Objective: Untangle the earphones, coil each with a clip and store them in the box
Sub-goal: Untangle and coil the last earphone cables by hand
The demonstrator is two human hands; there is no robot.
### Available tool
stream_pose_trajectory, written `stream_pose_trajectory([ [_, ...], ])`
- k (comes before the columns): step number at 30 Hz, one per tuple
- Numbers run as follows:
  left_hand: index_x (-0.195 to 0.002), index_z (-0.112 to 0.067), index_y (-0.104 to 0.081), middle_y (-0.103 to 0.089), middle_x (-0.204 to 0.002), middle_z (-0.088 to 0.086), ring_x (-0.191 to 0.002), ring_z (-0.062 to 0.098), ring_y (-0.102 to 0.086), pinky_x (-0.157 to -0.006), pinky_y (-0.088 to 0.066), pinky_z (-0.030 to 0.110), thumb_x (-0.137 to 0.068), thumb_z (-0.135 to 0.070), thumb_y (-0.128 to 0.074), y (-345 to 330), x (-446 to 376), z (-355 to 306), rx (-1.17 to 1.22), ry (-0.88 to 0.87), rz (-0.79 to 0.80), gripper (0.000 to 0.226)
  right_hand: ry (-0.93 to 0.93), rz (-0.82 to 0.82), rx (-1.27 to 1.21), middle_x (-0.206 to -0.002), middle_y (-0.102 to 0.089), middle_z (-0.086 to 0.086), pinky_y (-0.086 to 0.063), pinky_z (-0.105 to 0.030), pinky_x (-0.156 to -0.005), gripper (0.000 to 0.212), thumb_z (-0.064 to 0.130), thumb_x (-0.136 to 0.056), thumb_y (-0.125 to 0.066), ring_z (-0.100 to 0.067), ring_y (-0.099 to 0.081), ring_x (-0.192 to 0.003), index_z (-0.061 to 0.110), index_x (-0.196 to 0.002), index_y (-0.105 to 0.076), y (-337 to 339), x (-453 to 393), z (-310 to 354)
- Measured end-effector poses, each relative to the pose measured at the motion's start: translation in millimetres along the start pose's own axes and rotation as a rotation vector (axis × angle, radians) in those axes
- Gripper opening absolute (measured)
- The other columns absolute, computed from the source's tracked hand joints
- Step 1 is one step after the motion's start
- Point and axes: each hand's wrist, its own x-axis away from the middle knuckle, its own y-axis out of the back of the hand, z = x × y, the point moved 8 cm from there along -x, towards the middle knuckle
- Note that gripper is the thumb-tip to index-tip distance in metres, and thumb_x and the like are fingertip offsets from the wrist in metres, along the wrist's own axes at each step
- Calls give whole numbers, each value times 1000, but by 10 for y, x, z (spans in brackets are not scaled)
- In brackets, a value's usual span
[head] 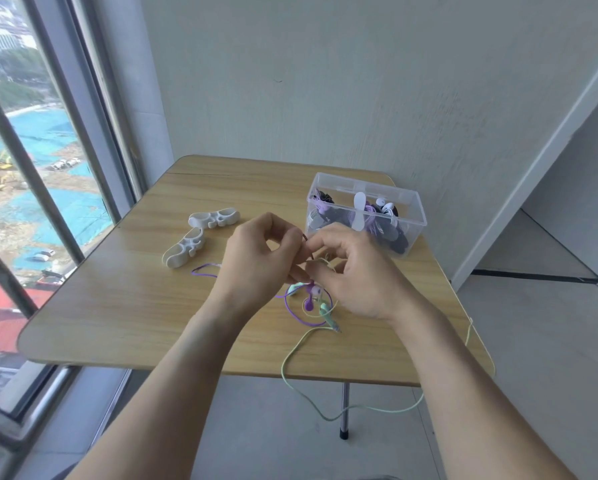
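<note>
Both hands meet over the middle of the table [117,306], raised slightly above the surface, fingertips together on one knot of cords. The left hand [259,258] has thumb and forefinger curled in, pinching a dark cord [306,241] at the top of the tangle; the right hand [353,271] faces it with fingers curled, pinching a pale strand at the same spot. Which strand belongs to which earphone cannot be told at the pinch point, since the fingers cover it. The tangle hangs directly below and between the hands, so neither hand is nearer. From it a purple cord [301,318] loops down onto the table and runs out leftward, while a green cord [290,355] trails toward the near edge, drops over it and swings right, below the table. The free lengths thus lead away on opposite sides, purple to the left and green to the near right; judged from this, separating them calls for pulling along those lines. Two white clips [186,247] lie well apart from the tangle, to the left rear, nearer the left hand. The clear box [417,211], already holding coiled earphones, stands at the right rear, nearer the right hand. Untangling appears unfinished; coiling of this pair is not yet begun.
</note>
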Motion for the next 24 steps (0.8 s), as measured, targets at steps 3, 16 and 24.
stream_pose_trajectory([
  [3, -84, -11, -65, -72, -78, 2, -55, 9, -67, -56, -53, 22, -94, -14, -60, 133, -28, -9, -23, -12, -111, 12, -39, 24, 52, -85, -73, 1, -54, -36, -68, 29, 4, -84, -65, -19, -66, -75, 30, -77, -74, 31, 4, -15],
  [16, -97, -5, -46, -73, -74, 12, -57, 28, -65, -51, -47, 33, -107, -16, -41, 8, -38, 5, 282, 38, 30, 15, -160, 75, -294, -89, -74, 0, -54, -42, -89, 4, 19, -93, -68, -18, -67, -86, 17, -89, -67, 14, 41, -54],
  [24, -86, -10, -60, -73, -69, 4, -67, 15, -65, -61, -48, 20, -99, -14, -56, -30, -24, -87, 15, -125, 78, 14, -265, 107, -241, -84, -75, -5, -50, -22, -69, 16, 8, -85, -76, -10, -67, -77, 8, -101, -72, -25, 47, -209],
])
